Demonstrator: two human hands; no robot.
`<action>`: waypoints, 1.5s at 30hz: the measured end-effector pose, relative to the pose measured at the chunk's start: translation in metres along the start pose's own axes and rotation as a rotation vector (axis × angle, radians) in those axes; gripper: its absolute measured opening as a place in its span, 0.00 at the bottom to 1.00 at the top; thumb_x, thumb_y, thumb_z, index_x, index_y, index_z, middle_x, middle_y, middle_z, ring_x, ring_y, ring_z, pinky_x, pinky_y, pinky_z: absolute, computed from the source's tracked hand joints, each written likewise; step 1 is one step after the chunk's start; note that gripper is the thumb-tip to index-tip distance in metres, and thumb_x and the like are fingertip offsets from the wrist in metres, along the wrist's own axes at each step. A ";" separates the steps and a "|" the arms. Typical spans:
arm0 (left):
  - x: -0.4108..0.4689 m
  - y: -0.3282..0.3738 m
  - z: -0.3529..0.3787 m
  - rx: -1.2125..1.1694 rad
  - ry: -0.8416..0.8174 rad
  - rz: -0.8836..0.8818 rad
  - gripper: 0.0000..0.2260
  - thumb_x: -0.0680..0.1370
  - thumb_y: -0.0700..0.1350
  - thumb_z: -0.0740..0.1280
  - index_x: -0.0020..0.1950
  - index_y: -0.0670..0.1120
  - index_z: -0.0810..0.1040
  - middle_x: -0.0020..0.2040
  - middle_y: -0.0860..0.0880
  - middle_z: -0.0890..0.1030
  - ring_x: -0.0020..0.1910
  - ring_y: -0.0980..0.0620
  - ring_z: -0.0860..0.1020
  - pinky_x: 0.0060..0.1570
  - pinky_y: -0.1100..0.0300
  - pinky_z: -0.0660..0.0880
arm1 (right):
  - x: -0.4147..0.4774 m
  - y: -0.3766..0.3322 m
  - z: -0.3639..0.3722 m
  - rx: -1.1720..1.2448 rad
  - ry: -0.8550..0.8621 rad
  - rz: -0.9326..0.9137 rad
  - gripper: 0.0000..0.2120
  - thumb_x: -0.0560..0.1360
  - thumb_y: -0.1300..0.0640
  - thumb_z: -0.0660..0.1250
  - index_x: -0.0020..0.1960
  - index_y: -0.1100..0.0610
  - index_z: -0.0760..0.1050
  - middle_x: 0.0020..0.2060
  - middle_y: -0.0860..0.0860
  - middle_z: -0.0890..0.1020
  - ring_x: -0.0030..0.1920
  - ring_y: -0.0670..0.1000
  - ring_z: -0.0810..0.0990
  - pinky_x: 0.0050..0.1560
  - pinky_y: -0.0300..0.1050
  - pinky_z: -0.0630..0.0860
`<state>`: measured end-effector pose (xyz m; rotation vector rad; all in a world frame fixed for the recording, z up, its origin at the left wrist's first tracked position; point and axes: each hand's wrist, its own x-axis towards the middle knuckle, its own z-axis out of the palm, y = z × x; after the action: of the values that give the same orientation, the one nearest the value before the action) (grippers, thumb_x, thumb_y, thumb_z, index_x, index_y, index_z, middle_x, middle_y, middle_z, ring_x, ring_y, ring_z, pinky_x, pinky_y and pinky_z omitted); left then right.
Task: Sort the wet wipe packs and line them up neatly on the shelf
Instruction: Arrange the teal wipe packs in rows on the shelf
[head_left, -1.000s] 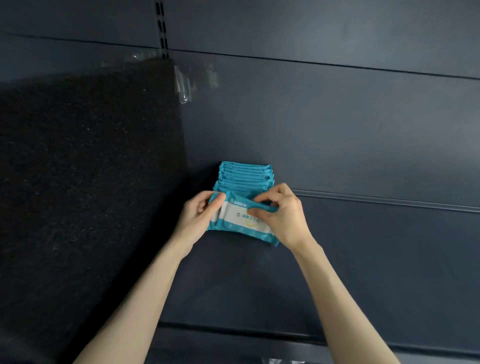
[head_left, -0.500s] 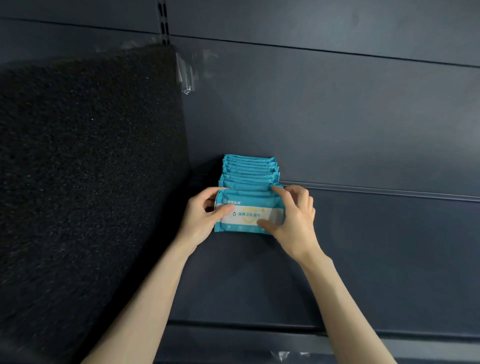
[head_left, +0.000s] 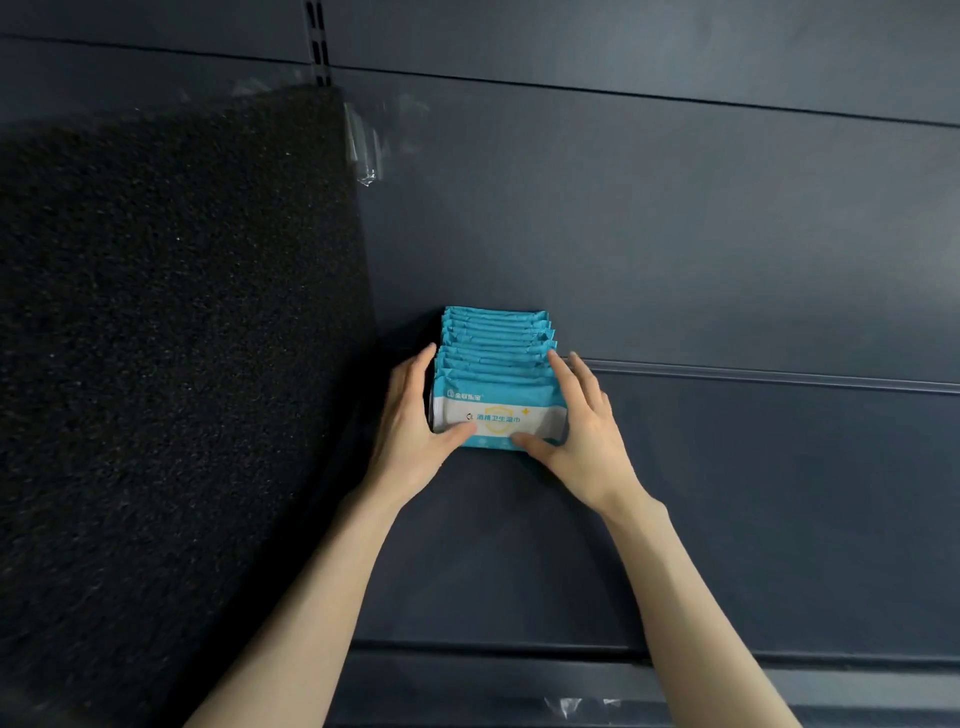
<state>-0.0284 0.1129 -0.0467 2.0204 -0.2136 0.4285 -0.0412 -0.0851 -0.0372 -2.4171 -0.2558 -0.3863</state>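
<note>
**While both hands square up the row, free shelf lies to the right**

Where the two hands meet, a row of wet wipe packs (head_left: 496, 343) stands on edge on the shelf (head_left: 727, 493), running from between the palms back to the rear wall (head_left: 623, 234). The left hand (head_left: 415, 431) lies flat along the row's left ends and the right hand (head_left: 582, 436) along its right ends. Both hands have straight fingers pressing inward, with each thumb on the face of the front pack (head_left: 498, 415) (the one with the white label). Just outside the left hand rises a black foam panel (head_left: 182, 338), leaving only a narrow gap there. Beyond the right hand the shelf runs on bare. Nearer than the wrists, more bare shelf reaches its front lip (head_left: 519, 670).
</note>
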 end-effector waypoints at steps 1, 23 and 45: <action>0.000 0.001 0.000 -0.014 -0.044 -0.002 0.42 0.68 0.39 0.76 0.76 0.49 0.58 0.71 0.55 0.64 0.70 0.60 0.62 0.69 0.61 0.61 | 0.000 0.001 0.000 0.017 -0.031 0.010 0.46 0.71 0.53 0.74 0.77 0.45 0.47 0.77 0.47 0.51 0.75 0.51 0.54 0.73 0.50 0.58; 0.000 0.017 -0.004 0.104 -0.083 -0.027 0.38 0.71 0.38 0.74 0.76 0.49 0.57 0.71 0.50 0.68 0.69 0.53 0.67 0.63 0.64 0.63 | 0.008 -0.013 -0.001 -0.118 -0.098 0.057 0.41 0.74 0.52 0.70 0.77 0.47 0.47 0.76 0.49 0.59 0.72 0.55 0.62 0.69 0.50 0.59; -0.136 0.148 0.052 0.167 -0.248 0.461 0.13 0.76 0.51 0.63 0.56 0.47 0.78 0.50 0.54 0.79 0.49 0.51 0.79 0.49 0.52 0.77 | -0.207 -0.005 -0.116 -0.241 0.495 0.196 0.13 0.75 0.53 0.64 0.55 0.58 0.79 0.57 0.52 0.79 0.54 0.55 0.77 0.52 0.45 0.73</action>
<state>-0.1914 -0.0065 0.0001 2.1835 -0.8315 0.4912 -0.2608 -0.1731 -0.0198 -2.4516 0.2574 -0.9462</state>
